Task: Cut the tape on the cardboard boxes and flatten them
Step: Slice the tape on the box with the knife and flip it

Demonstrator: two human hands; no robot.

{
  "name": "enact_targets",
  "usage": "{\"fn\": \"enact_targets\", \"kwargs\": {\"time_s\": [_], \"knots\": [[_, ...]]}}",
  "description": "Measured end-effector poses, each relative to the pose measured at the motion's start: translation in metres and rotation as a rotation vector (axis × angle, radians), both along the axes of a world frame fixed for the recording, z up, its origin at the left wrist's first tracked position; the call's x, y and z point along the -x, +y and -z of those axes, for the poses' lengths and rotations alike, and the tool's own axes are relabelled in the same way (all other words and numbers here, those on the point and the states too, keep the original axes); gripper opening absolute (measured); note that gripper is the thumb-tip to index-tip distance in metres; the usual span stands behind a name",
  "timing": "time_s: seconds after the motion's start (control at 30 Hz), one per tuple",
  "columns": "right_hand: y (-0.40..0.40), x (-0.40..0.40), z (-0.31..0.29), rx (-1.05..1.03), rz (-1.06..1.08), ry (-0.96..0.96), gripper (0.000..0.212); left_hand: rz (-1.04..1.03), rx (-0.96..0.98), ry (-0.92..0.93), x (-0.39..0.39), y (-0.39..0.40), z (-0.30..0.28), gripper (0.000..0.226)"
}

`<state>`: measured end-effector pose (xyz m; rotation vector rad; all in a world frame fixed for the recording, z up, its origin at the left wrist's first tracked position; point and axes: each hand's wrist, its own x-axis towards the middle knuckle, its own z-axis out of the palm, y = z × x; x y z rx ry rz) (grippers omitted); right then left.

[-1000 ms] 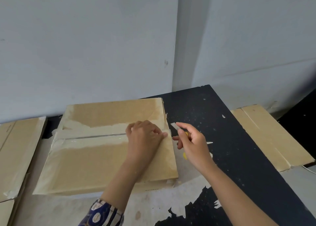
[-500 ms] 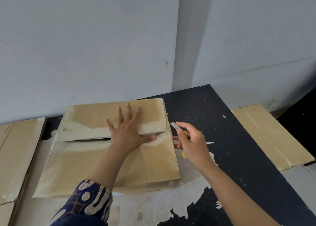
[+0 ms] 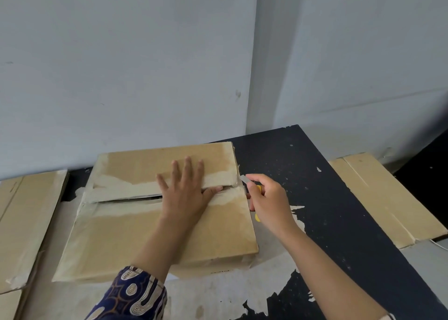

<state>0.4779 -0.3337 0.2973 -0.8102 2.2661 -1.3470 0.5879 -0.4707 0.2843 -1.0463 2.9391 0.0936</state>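
2 hands are working on the box (image 3: 155,235), which is lying on the table (image 3: 339,210). Left hand (image 3: 186,196) is pressing flat on its top, fingers (image 3: 188,168) spread straight across the parted seam. Right hand (image 3: 269,201) is gripping a yellow knife (image 3: 244,180), blade at the box's right edge. Risk, as I judge it: the thumb is lying just beside the blade, so a slip could be nicking it. Flattened cardboard (image 3: 385,196) is lying farther right.

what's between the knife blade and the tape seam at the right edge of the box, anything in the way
Nothing visible. The right hand holds the knife blade right at the box seam's right end. The left hand lies flat across the seam further left, its thumb near that end.
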Motion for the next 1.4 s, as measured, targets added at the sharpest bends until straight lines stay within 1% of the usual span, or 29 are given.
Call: {"fn": "enact_targets", "kwargs": {"time_s": [0.07, 0.13, 0.27, 0.37, 0.47, 0.53, 0.57, 0.63, 0.7, 0.77, 0.8, 0.83, 0.9, 0.93, 1.03, 1.1, 1.2, 1.3, 1.33, 1.4], "knots": [[0.000, 0.001, -0.001, -0.009, -0.003, -0.040, 0.024, -0.029, -0.017, 0.033, 0.000, 0.000, 0.000, 0.094], [-0.001, 0.004, -0.003, -0.028, -0.013, -0.087, 0.025, -0.059, -0.042, 0.066, 0.002, 0.000, 0.002, 0.103], [-0.003, 0.003, -0.003, -0.069, -0.064, -0.072, 0.025, -0.106, -0.046, 0.104, 0.004, 0.004, -0.001, 0.119], [0.002, 0.005, -0.001, -0.041, -0.055, -0.123, 0.024, -0.128, -0.065, 0.086, 0.001, 0.005, -0.005, 0.127], [0.010, 0.012, -0.003, 0.018, -0.036, -0.275, 0.023, -0.109, -0.081, 0.045, -0.001, 0.003, -0.004, 0.128], [0.010, 0.017, -0.005, 0.093, 0.021, -0.276, 0.024, -0.099, -0.110, 0.031, -0.003, 0.002, -0.004, 0.130], [0.007, 0.018, -0.006, 0.116, 0.038, -0.228, 0.024, -0.085, -0.129, 0.027, -0.004, 0.002, -0.005, 0.131], [-0.001, 0.021, -0.009, 0.133, 0.015, -0.073, 0.027, -0.042, -0.186, 0.029, -0.010, 0.001, -0.009, 0.130], [-0.014, 0.024, -0.009, 0.121, -0.037, 0.111, 0.031, -0.054, -0.237, 0.067, -0.018, 0.004, -0.016, 0.122], [-0.031, 0.027, -0.009, 0.129, -0.083, 0.285, 0.031, -0.183, -0.187, 0.109, -0.028, 0.010, -0.020, 0.096], [-0.040, 0.028, -0.010, 0.138, -0.111, 0.352, 0.029, -0.294, -0.156, 0.110, -0.033, 0.013, -0.021, 0.083], [-0.049, 0.028, -0.010, 0.144, -0.145, 0.399, 0.028, -0.412, -0.150, 0.110, -0.037, 0.015, -0.021, 0.077], [-0.068, 0.031, -0.009, 0.124, -0.222, 0.425, 0.028, -0.600, -0.199, 0.103, -0.043, 0.015, -0.021, 0.076], [-0.076, 0.034, -0.009, 0.087, -0.258, 0.423, 0.029, -0.646, -0.222, 0.081, -0.046, 0.014, -0.019, 0.077], [-0.094, 0.045, -0.007, -0.049, -0.301, 0.420, 0.032, -0.626, -0.203, 0.006, -0.047, 0.012, -0.013, 0.080], [-0.096, 0.049, -0.007, -0.068, -0.296, 0.403, 0.032, -0.601, -0.163, 0.001, -0.046, 0.013, -0.011, 0.081], [-0.091, 0.044, -0.004, -0.099, -0.286, 0.500, 0.032, -0.589, -0.166, 0.018, -0.049, 0.011, -0.013, 0.076], [-0.076, 0.040, 0.001, -0.077, -0.202, 0.634, 0.025, -0.521, -0.197, 0.147, -0.053, -0.002, -0.014, 0.055], [-0.068, 0.040, 0.003, -0.042, -0.160, 0.700, 0.020, -0.505, -0.216, 0.240, -0.054, -0.008, -0.016, 0.050], [-0.047, 0.039, 0.009, 0.006, -0.047, 0.846, 0.012, -0.555, -0.290, 0.486, -0.053, -0.016, -0.021, 0.045]]}}
